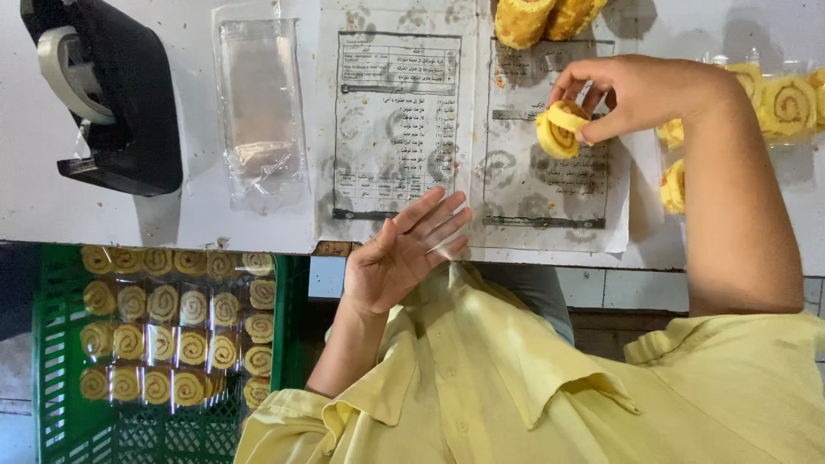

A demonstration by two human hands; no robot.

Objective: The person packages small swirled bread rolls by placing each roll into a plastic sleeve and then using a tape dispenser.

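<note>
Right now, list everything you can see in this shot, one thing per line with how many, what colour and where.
swirl pastry slice: one, yellow with brown spiral, held in the right hand above the sheets
pastry rolls: two, yellow, top edge of the table
loose slices: several, yellow, far right of the table
printed sheets: two, white and stained, table centre
clear bag: one, empty, left of the sheets
tape dispenser: one, black, top left
packed slices: many, in clear wrap, inside the crate
crate: one, green, lower left under the table edge
table: one, white
shirt: yellow, bottom
left hand: open, palm up at the table edge
right hand: pinching the slice
</note>
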